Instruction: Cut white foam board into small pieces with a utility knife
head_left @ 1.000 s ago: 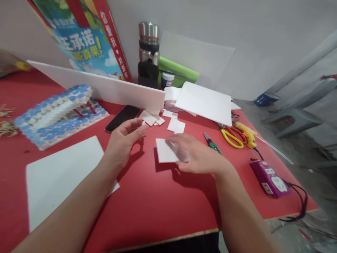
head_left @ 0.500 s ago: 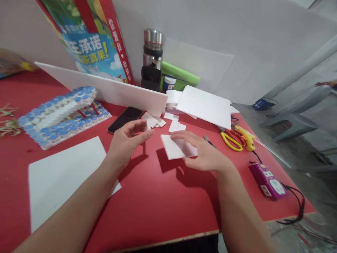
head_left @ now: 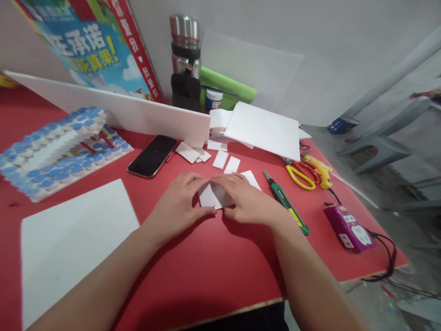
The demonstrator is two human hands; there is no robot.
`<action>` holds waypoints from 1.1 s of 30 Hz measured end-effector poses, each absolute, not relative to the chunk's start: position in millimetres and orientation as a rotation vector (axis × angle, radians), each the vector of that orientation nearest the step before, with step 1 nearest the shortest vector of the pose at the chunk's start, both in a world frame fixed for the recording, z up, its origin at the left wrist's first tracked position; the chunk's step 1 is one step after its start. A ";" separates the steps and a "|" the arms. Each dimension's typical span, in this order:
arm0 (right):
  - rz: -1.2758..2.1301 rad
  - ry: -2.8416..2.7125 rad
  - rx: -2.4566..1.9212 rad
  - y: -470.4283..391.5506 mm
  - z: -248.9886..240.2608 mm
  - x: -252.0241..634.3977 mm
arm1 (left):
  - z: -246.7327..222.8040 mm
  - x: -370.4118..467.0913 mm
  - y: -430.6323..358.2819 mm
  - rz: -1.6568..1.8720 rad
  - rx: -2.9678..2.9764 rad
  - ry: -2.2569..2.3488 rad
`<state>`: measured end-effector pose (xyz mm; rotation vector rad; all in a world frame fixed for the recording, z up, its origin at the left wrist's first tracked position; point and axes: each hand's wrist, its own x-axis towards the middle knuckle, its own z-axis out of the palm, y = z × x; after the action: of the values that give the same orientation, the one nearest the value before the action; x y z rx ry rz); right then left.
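A: What's between the two hands?

B: Two small flat white panels [head_left: 207, 196], smooth and stiff-looking, just above or on the red tabletop [head_left: 193, 276], near the middle. Their edges come together between the fingertips; I can't tell whether they are joined.

A: And the grip?

B: The left hand [head_left: 182, 200] pinches one panel, fingers curved over the top and thumb low. The right hand [head_left: 246, 202] mirrors it on the other, hiding part of that surface.

A: What shapes lie around them?

B: Behind the right hand, a white piece [head_left: 251, 178] pokes out. Farther back are thin white rectangles [head_left: 220, 159], matte and straight-edged.

A: Anything less plain?

B: On the right, a cutter [head_left: 282, 197] with a green handle and metal blade. On the left, a glossy black phone [head_left: 152, 156] and a bumpy model [head_left: 69, 151] covered in rounded blue-and-white rows.
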<state>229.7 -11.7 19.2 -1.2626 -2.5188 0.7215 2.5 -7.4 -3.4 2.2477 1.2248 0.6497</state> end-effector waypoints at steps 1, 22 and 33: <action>0.704 -2.526 -1.252 -12.8 20.3 229.3 | -3.4 2.3 -7.2 0.636 2.272 1.221; 0.870 -2.451 -1.254 -1.7 10.4 242.5 | -15.5 14.0 -3.7 0.637 2.288 1.247; 1.045 -2.281 -1.089 17.0 -4.9 257.1 | -10.0 1.6 -1.0 0.579 2.250 1.070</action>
<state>257.1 17.0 -4.9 -1.0891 -2.2809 1.0448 1.6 -1.0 -10.0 2.2501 1.0702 0.5793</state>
